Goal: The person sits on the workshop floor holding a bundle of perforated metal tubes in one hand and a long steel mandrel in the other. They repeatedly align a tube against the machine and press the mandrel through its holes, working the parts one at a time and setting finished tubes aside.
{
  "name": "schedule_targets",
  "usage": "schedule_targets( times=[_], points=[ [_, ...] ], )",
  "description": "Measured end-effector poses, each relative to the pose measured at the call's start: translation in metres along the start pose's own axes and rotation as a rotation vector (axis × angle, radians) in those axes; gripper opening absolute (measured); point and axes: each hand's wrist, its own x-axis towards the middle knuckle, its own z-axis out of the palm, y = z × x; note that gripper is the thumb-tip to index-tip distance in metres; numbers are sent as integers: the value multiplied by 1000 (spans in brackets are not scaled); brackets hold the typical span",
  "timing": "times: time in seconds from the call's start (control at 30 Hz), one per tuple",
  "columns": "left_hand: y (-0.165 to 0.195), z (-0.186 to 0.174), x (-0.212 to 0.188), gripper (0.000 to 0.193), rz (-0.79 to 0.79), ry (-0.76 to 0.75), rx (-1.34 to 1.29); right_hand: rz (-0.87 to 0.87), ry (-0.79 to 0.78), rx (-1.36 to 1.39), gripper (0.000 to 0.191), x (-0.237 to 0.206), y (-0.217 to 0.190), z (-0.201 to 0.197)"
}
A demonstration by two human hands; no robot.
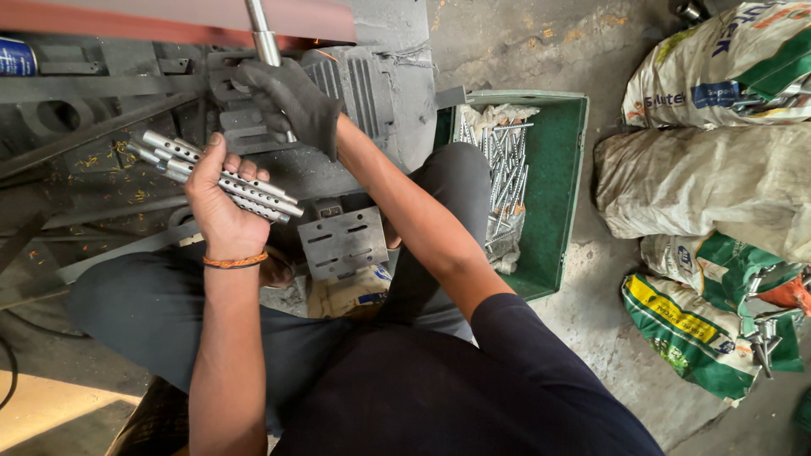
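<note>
- Gripped tight in bare left hand (221, 207): bundle of perforated metal tubes (221, 184), silver, rows of small holes along each; fingers wrapped round the mid part, tube ends sticking out both sides, lying roughly level w/ slight tilt down to the right.
- Orange cord bracelet (235, 263) on left wrist.
- Right hand (291, 105), in dark work glove, closed round a single metal tube (263, 38) held nearly upright; tube's upper part runs up to the reddish-brown sanding belt (194, 19) at top edge; a few orange sparks beside the belt's right end. Exact contact pt btwn tube & belt hidden — can't tell.
- Person seated, dark trousers, knees apart, dark short-sleeve top; right forearm crosses over right knee.
- Btwn the knees: grey metal plate w/ slots (343, 242), and a crumpled printed wrapper (351, 293) just below it.
- Under the hands: dark, grimy machine body (355, 84) w/ ribbed motor housing; orange flecks scattered on the frame at left.
- Just right of right knee: green plastic crate (557, 169) on concrete floor, holding a pile of more silver tubes (505, 181) along its left side, w/ pale rag at the top end.
- Further right: stacked woven sacks (701, 177), white/green/yellow print; lower ones near right edge show metal parts (764, 338) poking out.
- Blue can (15, 57) at far top-left, partly cut off.
</note>
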Motion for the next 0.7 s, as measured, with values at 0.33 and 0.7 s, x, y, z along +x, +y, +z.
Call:
schedule_targets(
  times=[0.33,0.7],
  points=[
    [1,2,-2,22,8,-7,15,-21,-18,-6,30,-1,3,-2],
    [1,6,-1,24,-27,-11,-11,25,48,-68,29,-5,-5,6]
  ],
)
